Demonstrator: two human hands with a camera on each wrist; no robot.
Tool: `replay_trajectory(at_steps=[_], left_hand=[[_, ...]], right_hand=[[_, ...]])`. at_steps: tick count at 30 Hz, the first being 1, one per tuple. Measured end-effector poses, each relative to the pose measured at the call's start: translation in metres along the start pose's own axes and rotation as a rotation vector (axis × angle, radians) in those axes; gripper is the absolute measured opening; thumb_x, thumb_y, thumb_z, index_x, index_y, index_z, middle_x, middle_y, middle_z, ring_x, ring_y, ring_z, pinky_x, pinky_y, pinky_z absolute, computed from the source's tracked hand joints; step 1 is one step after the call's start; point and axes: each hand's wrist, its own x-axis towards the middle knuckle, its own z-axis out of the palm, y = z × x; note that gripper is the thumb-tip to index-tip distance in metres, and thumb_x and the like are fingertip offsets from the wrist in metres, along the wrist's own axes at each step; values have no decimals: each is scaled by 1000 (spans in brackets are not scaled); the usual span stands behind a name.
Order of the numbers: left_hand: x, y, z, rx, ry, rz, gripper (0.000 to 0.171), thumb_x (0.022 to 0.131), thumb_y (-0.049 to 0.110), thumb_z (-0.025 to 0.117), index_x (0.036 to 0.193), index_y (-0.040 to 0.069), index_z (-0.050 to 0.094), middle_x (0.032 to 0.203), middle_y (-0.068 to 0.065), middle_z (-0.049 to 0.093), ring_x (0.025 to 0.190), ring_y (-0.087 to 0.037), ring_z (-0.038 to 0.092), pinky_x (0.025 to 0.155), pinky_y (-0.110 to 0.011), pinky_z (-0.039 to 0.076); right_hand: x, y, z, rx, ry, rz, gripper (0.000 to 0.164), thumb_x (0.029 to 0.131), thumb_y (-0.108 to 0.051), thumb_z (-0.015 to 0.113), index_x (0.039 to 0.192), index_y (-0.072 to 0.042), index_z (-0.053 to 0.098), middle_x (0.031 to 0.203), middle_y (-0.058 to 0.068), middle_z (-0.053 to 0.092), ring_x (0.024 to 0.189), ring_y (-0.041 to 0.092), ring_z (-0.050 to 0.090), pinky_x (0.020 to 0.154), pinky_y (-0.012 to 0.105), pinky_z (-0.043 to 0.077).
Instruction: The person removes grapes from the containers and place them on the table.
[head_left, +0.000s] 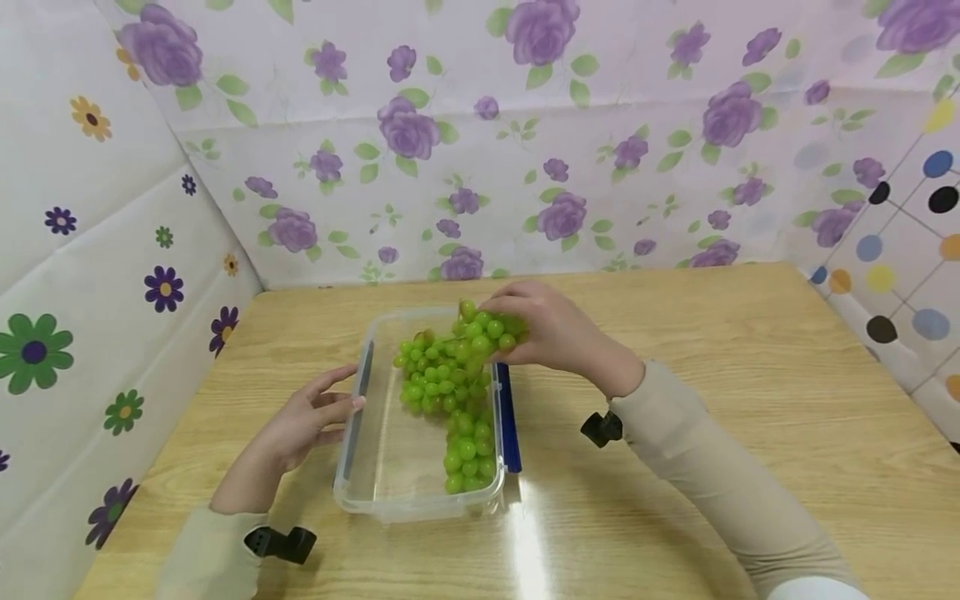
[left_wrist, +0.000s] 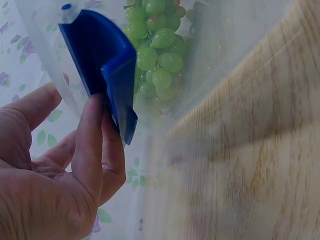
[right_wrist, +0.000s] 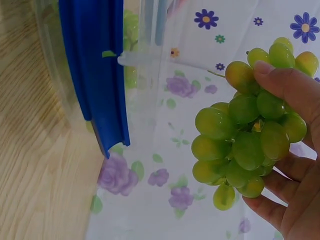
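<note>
A clear plastic container (head_left: pixel 401 507) with blue side flaps stands on the table. Bunches of green grapes (head_left: pixel 438 383) lie along its right side. Above its right rim my right hand (head_left: pixel 543 325) holds another bunch of green grapes (right_wrist: pixel 245 135), thumb on one side and fingers on the other. At the container's left side, my left hand (head_left: pixel 311 417) holds the edge, with its thumb tip at the rim. Seen from the left wrist, fingertips touch the blue flap (left_wrist: pixel 110 65) hanging there. The right blue flap (head_left: pixel 508 421) also hangs down.
The wooden table (head_left: pixel 675 467) extends on both sides of the container. A flowered cloth wall (head_left: pixel 487 192) rises behind the table, with patterned cloths on the left (head_left: pixel 97 250) and right (head_left: pixel 900 275).
</note>
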Motion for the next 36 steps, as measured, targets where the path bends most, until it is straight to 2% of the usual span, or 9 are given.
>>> replay_trajectory(at_steps=[10,17,28,36], left_hand=[[-2,-3,0,-18,-5,-5,72,96,28,57,154,14,15,139,-25,38,117,-28,52,96,-45,45],[-3,-3,-1,9,7,5,71,96,28,57,153,13,18,137,-23,41,115,-26,53,95,-45,46],[1,-5,-2,0,-12,4,71,96,28,57,154,14,17,144,-27,33,121,-31,49,97,-46,45],[3,-4,-3,-15,6,3,71,95,30,58,153,15,19,136,-21,43,118,-28,51,96,-46,45]], right_hand=[[-8,13,1,-23,-15,89,53,69,-15,85,117,-4,67,112,12,65,106,29,58,94,42,46],[-12,24,-4,-57,-10,131,54,69,-16,85,118,-5,66,115,14,64,108,32,57,93,45,46],[-17,40,-3,-66,-21,217,54,70,-18,85,119,-5,65,117,15,63,108,33,57,93,46,46],[-18,54,-3,-115,-25,246,56,70,-19,85,120,-5,65,117,18,62,108,35,57,93,48,46]])
